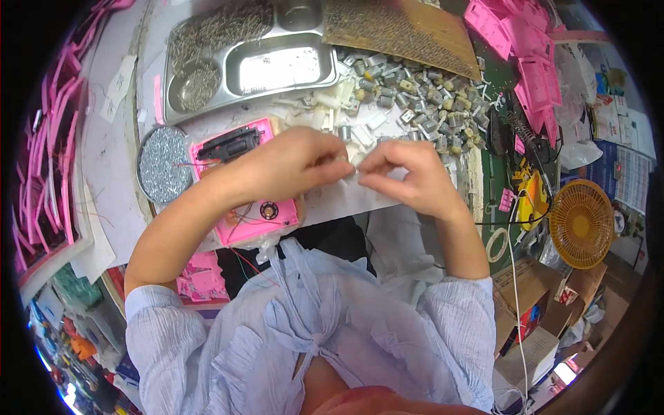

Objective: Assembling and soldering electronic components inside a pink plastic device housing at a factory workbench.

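Note:
My left hand (317, 160) and my right hand (411, 176) meet over the near side of the bench, thumb and forefinger of each pinched together. Something small and whitish shows between the fingertips, too small to name. Partly under my left forearm lies a pink plastic casing (292, 216), with a black mechanism (232, 144), a round speaker (269, 210) and thin red wires in it. Just beyond my fingers are white plastic pieces (363, 135) and a heap of small silver motors (415, 97).
A metal compartment tray (232, 102) of small metal parts stands at the back, a round dish of screws (164, 166) to the left. A brown board (401, 34) lies behind the motors. Pink parts (539, 79) and an orange fan (581, 225) are at right; more pink pieces (52, 173) line the left.

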### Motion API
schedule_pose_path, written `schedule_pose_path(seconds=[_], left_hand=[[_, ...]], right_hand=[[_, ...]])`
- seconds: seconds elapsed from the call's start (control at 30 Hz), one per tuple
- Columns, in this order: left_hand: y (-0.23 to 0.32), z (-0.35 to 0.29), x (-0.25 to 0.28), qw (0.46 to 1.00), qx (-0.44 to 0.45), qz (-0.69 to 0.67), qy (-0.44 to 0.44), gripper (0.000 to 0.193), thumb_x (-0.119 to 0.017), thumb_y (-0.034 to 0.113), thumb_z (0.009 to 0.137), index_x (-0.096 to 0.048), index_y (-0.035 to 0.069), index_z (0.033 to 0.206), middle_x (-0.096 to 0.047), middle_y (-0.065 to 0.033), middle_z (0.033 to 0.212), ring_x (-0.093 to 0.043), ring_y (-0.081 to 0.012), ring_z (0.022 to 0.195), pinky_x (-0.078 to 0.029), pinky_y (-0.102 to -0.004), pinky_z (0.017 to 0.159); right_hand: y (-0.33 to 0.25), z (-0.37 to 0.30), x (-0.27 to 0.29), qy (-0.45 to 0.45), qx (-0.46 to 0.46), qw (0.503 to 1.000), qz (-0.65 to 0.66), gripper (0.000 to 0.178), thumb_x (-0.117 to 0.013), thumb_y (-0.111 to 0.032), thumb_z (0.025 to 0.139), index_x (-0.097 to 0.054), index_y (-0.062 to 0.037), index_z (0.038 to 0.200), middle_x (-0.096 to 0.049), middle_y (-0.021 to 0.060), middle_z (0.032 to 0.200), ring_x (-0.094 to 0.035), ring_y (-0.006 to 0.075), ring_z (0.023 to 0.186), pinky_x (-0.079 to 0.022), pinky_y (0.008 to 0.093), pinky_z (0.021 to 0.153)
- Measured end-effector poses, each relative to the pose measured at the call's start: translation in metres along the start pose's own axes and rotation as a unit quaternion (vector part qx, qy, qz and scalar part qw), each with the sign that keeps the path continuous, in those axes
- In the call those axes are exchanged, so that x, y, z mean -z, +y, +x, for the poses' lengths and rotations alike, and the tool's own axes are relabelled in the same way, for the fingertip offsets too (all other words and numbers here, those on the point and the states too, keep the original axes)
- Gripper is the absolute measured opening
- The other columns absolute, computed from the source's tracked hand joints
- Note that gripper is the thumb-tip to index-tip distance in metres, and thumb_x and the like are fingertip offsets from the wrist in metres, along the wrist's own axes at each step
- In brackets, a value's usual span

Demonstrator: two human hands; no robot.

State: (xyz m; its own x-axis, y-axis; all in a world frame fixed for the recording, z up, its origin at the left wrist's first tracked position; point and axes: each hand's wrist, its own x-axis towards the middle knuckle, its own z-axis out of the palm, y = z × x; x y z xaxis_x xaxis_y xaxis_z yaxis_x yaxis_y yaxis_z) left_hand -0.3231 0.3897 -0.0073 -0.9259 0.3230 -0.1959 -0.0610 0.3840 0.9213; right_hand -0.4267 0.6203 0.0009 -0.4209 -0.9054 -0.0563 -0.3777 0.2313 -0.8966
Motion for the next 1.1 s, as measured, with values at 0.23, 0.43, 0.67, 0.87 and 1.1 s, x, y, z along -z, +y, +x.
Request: schedule_pose_path(seconds=[0.23,0.43,0.67,0.87,1.1], left_hand=[[0.024,0.046,0.007,0.989,-0.029,0.036,-0.144,0.026,-0.069,0.029,0.096,-0.071,0.003,0.094,-0.070,-0.0098,0.080,-0.062,-0.0151,0.070,-0.049,-0.0352,0.065],[-0.030,0.136,0.055,0.910,-0.074,0.265,0.311,0.022,-0.072,0.024,0.087,-0.073,0.003,0.095,-0.073,-0.0138,0.081,-0.070,-0.0267,0.074,-0.054,-0.0382,0.070],[-0.026,0.160,0.050,0.884,-0.008,0.368,0.289,0.020,-0.073,0.026,0.084,-0.077,0.008,0.094,-0.073,-0.0163,0.084,-0.071,-0.0350,0.079,-0.056,-0.0440,0.076],[-0.024,0.162,0.046,0.845,-0.042,0.442,0.297,0.016,-0.072,0.020,0.085,-0.077,0.007,0.094,-0.073,-0.0159,0.086,-0.072,-0.0327,0.082,-0.058,-0.0438,0.073],[-0.021,0.161,0.044,0.846,-0.023,0.429,0.317,0.017,-0.063,0.014,0.081,-0.072,0.000,0.077,-0.068,-0.0263,0.079,-0.068,-0.0448,0.078,-0.055,-0.0526,0.073]], right_hand=[[0.021,-0.040,-0.005,0.001,-0.088,0.948,0.306,0.027,-0.073,0.003,0.084,-0.061,-0.0022,0.108,-0.064,0.0009,0.091,-0.063,0.0092,0.085,-0.051,0.0256,0.077],[0.036,-0.055,-0.021,0.101,-0.106,0.894,0.424,0.042,-0.074,0.006,0.084,-0.056,-0.0044,0.120,-0.059,-0.0008,0.092,-0.058,0.0065,0.086,-0.049,0.0227,0.076],[0.043,-0.065,-0.017,0.112,-0.088,0.896,0.420,0.041,-0.075,0.006,0.084,-0.057,-0.0043,0.120,-0.059,-0.0007,0.095,-0.057,0.0064,0.086,-0.048,0.0217,0.077],[0.049,-0.078,-0.009,0.152,-0.087,0.895,0.411,0.042,-0.074,0.008,0.083,-0.057,-0.0028,0.121,-0.059,-0.0006,0.096,-0.058,0.0067,0.089,-0.046,0.0218,0.082],[0.056,-0.073,-0.013,0.184,-0.131,0.938,0.261,0.049,-0.069,0.008,0.086,-0.058,-0.0025,0.133,-0.058,-0.0028,0.086,-0.052,0.0034,0.076,-0.042,0.0181,0.067]])
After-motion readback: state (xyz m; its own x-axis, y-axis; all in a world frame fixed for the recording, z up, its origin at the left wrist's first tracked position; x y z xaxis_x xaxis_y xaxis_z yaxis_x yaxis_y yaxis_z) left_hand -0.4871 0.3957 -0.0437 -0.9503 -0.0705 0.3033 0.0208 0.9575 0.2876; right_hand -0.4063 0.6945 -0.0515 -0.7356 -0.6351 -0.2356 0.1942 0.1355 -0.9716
